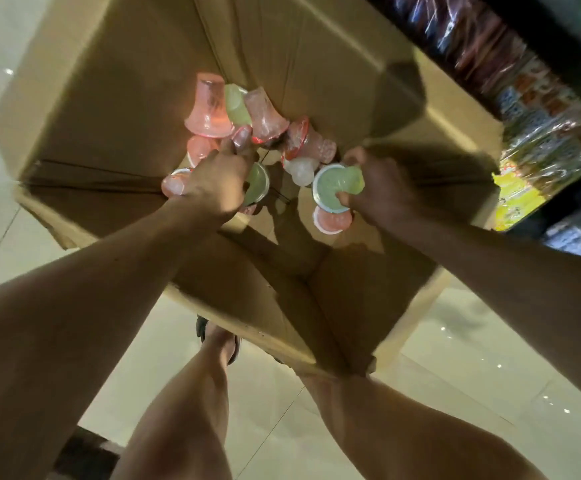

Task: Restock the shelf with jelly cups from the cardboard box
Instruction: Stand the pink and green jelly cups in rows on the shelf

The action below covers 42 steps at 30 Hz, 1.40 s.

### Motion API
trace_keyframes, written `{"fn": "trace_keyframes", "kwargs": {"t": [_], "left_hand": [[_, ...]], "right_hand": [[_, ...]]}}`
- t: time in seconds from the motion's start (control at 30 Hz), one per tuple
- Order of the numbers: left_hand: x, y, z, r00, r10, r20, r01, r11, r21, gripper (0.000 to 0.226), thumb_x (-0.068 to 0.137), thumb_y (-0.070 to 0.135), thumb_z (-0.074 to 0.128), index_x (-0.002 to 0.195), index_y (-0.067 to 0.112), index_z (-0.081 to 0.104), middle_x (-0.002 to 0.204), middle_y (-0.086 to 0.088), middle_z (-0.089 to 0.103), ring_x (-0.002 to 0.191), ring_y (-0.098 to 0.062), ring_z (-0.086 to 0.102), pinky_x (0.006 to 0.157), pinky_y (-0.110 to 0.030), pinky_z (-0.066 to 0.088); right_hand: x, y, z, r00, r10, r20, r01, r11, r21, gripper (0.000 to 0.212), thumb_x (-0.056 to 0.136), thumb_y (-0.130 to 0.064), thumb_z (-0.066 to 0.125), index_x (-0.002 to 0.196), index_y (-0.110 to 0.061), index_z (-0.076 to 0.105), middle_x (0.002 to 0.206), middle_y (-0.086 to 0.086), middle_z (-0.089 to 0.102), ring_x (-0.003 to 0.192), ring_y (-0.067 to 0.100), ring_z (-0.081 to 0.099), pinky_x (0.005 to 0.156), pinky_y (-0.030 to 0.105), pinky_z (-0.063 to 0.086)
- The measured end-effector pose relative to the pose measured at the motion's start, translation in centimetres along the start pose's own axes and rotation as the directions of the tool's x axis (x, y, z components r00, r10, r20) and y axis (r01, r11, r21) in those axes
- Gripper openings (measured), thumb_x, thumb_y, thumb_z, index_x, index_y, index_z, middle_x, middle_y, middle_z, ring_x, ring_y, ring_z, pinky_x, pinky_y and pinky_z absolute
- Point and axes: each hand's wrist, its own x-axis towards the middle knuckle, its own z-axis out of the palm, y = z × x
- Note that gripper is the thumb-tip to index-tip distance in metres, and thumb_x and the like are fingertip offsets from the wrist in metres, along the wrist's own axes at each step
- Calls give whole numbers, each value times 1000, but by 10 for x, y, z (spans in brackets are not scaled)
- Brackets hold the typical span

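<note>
Bare legs stand nearest, behind open brown cardboard box. Left hand grips several pink and green jelly cups; right hand grips green lidded jelly cup. Shelf packet print unreadable.

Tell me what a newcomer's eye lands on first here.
The pink and green jelly cups clustered at the bottom of the open cardboard box. Both hands are down among them: the right hand grips a green cup, the left hand holds several more.
</note>
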Motion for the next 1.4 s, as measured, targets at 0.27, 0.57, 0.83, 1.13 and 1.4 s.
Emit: {"fn": "trace_keyframes", "kwargs": {"t": [0.27,0.57,0.83,1.13,1.4], "left_hand": [[-100,25,-143,995,97,-37,-94,993,74,65,88,27,67,146,17,38,140,-20,36,116,-38,47,100,-41,39],[-204,37,-289,988,108,-112,-110,994,-8,40,90,11,61,129,3,56,129,-22,50,119,-41,49,99,-46,41],[-290,47,-425,961,164,-224,-129,978,162,53,95,28,55,145,21,37,139,-6,44,131,-25,42,106,-33,37],[-401,91,-587,879,315,-359,-229,938,261,51,89,34,62,135,23,45,116,-3,53,107,-24,54,81,-34,44],[-498,152,-695,798,359,-484,-311,933,180,55,89,35,64,140,24,48,132,-6,53,108,-24,57,91,-32,45]], "right_hand": [[-63,-67,-107,998,-56,21,55,998,10,42,72,-43,76,104,-31,52,86,-1,64,80,25,62,65,35,48],[-141,-194,-257,964,-231,130,246,963,-107,37,77,-36,78,109,-27,63,93,0,64,87,22,58,69,33,38],[-224,-276,-386,922,-386,7,379,903,-202,56,83,-48,71,134,-32,59,133,-7,62,121,16,58,98,35,45],[-319,-355,-528,865,-470,-177,422,871,-251,51,80,-48,70,128,-35,64,118,-10,69,103,12,63,86,30,51],[-428,-407,-649,758,-576,-307,447,801,-399,50,83,-48,72,128,-27,67,102,-2,74,80,9,58,68,23,34]]}}
